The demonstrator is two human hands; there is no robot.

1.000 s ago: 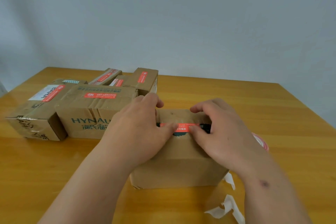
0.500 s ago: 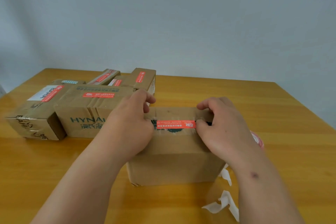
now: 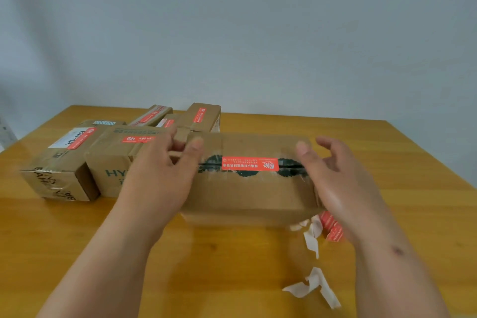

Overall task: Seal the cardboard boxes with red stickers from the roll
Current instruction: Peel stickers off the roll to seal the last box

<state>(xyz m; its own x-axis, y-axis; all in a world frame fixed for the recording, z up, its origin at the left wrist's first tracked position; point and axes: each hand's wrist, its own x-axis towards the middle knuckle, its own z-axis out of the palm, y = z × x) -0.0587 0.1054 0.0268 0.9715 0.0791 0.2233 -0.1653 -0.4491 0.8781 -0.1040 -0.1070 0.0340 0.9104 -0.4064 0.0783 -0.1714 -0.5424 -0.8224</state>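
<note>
A brown cardboard box (image 3: 247, 193) lies in the middle of the wooden table (image 3: 413, 162). A red sticker (image 3: 250, 164) is stuck across its top seam. My left hand (image 3: 160, 173) grips the box's left end, thumb on top and fingers curled over the far edge. My right hand (image 3: 340, 178) is at the box's right end, its palm beside the side wall and its fingers spread and relaxed. The red sticker roll (image 3: 331, 227) shows partly behind my right wrist, just right of the box.
Several sealed boxes with red stickers stand at the left and back: a taped one (image 3: 62, 165), a printed one (image 3: 113, 162) and a tall one (image 3: 204, 117). White backing strips (image 3: 313, 286) lie on the table in front of the box.
Both hands left the sticker and slid outward to the box's ends. The whole sticker now shows. The box looks larger and nearer than before.
</note>
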